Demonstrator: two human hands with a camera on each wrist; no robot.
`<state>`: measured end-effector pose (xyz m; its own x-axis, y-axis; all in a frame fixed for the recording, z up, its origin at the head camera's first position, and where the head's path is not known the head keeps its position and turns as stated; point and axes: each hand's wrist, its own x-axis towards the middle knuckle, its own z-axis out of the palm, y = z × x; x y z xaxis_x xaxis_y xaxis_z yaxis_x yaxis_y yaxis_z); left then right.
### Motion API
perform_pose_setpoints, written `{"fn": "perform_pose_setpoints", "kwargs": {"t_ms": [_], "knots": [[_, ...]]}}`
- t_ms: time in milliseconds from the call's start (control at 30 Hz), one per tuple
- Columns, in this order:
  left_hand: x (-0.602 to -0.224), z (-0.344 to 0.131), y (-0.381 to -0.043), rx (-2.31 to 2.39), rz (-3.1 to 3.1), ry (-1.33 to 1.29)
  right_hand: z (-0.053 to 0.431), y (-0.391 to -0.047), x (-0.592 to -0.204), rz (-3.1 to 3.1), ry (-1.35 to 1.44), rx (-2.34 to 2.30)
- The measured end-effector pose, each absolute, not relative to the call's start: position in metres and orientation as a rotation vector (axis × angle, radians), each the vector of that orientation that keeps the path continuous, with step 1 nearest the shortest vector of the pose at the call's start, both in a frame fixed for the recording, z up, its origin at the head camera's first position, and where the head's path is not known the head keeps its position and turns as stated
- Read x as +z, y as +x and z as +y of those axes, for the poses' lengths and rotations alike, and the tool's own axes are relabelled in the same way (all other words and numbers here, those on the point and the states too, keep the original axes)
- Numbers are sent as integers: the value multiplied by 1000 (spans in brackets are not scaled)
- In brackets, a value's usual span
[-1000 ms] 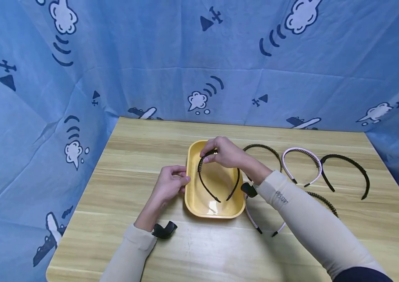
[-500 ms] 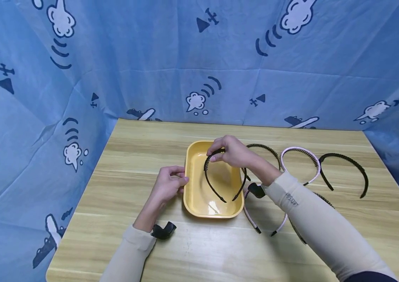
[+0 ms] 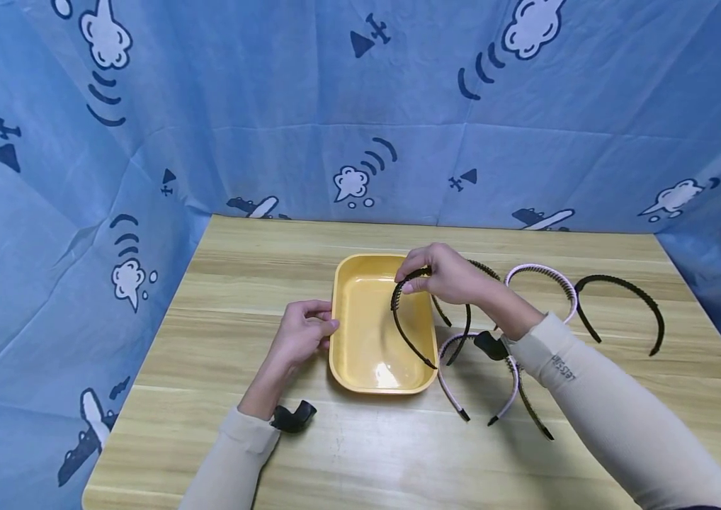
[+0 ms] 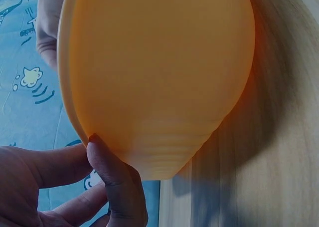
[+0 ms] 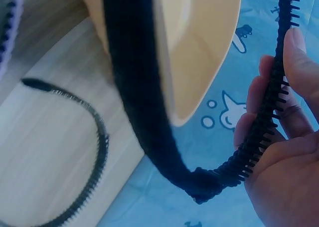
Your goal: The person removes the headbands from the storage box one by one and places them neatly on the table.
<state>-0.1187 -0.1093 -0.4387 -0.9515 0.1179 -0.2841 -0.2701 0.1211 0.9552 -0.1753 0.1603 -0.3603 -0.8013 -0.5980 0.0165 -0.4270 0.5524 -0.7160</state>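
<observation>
A black toothed headband (image 3: 409,341) hangs from my right hand (image 3: 446,275), which pinches the top of its arc between thumb and fingers. It overlaps the right rim of the yellow tray (image 3: 367,340), one leg over the tray's inside and the other past the edge. In the right wrist view, the headband (image 5: 134,82) shows its comb teeth against the palm. My left hand (image 3: 299,333) grips the tray's left rim. The left wrist view shows thumb and fingers at the edge of the tray (image 4: 159,62).
Several more headbands lie on the wooden table (image 3: 239,283) right of the tray: a pale pink one (image 3: 542,269), a black one (image 3: 628,285) at far right, and another pink one (image 3: 446,386) close to the tray. A blue printed curtain (image 3: 284,92) stands behind.
My right hand has moved rightward with the black headband, from above the middle of the tray to its right rim. The left hand keeps its hold on the tray.
</observation>
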Motion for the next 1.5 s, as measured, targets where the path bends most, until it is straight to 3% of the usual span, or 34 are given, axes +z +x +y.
{"fn": "perform_pose_setpoints", "kwargs": {"t_ms": [1500], "knots": [[-437,-109,-117,1930,2115,-180,266,-156,-365,2428,-896,-1024]]}}
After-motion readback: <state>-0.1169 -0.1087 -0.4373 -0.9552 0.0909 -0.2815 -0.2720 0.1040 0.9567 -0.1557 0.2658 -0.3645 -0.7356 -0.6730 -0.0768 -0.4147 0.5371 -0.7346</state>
